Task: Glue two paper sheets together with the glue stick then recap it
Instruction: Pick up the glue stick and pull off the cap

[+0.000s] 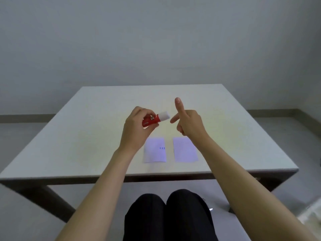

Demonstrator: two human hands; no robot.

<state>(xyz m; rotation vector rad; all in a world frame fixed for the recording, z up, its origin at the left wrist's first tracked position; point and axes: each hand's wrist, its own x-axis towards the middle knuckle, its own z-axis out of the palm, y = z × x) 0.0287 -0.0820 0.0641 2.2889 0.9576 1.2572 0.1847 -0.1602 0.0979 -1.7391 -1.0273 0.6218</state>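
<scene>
My left hand [136,126] is raised above the table and grips a red glue stick [152,120] by its body. Its white cap [164,116] is on and points right. My right hand [188,122] hovers a short gap to the right of the cap, fingers spread, holding nothing. Two small pale sheets lie side by side on the table below the hands: the left sheet [155,150] has small blue marks, the right sheet [185,150] is plain and partly covered by my right forearm.
The white table [86,136] stands against a plain wall; its front edge runs just past the sheets. My knees in dark trousers [166,218] show below the front edge. Grey floor lies on both sides.
</scene>
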